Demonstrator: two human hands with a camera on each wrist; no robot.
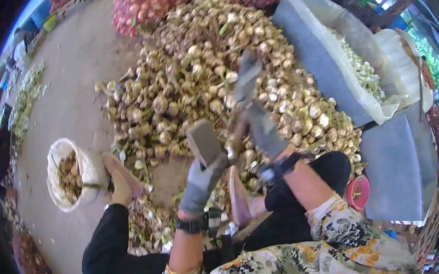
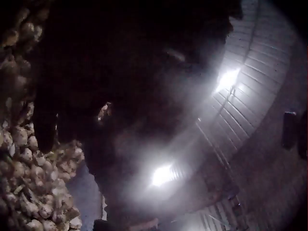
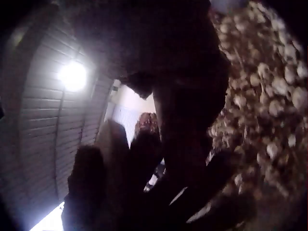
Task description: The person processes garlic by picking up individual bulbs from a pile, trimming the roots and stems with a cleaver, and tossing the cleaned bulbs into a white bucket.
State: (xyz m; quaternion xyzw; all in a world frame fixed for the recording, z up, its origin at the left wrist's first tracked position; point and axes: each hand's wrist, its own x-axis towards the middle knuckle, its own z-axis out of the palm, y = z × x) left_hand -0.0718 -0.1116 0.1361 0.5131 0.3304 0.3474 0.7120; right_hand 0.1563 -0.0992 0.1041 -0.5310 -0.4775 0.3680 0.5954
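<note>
My left hand (image 1: 204, 178), in a grey work glove, grips a flat grey-brown rectangular block (image 1: 205, 141) that stands up from the fingers. To its right, my right hand (image 1: 262, 124) reaches over the garlic heap (image 1: 183, 98), blurred by motion, also in a grey glove. Its fingers stretch away from me, and in the right wrist view the dark fingers (image 3: 183, 139) appear spread. The left wrist view is mostly dark, with garlic bulbs (image 2: 29, 192) along its left side.
A white sack (image 1: 95, 171) of bulbs stands at left. Red net bags (image 1: 142, 8) lie behind the heap. At right, a plastic-lined grey bin (image 1: 313, 57) holds pale cloves (image 1: 362, 71). Nearer me are a grey panel (image 1: 394, 167) and a pink bowl (image 1: 358, 193). My legs flank the work area.
</note>
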